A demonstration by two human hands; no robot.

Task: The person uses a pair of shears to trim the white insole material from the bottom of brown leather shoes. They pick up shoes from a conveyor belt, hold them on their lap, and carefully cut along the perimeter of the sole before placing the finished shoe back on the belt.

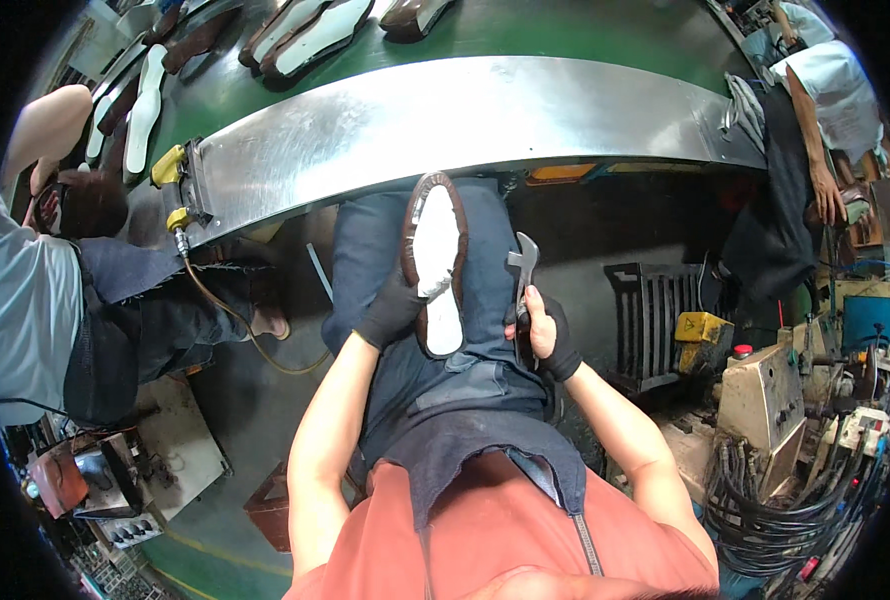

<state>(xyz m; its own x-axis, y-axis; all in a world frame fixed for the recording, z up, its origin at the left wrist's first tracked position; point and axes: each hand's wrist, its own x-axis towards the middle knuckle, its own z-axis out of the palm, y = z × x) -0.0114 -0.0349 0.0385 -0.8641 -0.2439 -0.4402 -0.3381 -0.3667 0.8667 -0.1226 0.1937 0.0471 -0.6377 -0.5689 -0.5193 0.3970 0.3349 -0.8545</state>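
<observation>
A brown shoe (437,238), white underside up, lies beside a steel-headed tool (526,256).

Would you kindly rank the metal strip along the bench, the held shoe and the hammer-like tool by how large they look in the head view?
1. Metal strip, spanning much of the view
2. Shoe, held in the left hand
3. Hammer-like tool, partly covered by the right hand

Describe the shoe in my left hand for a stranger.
Below the green table and its metal edge lies your blue-trousered lap. Over it, your gloved left hand grips the shoe, white face up. Similar shoes lie on the table; only this is over your lap.
</observation>
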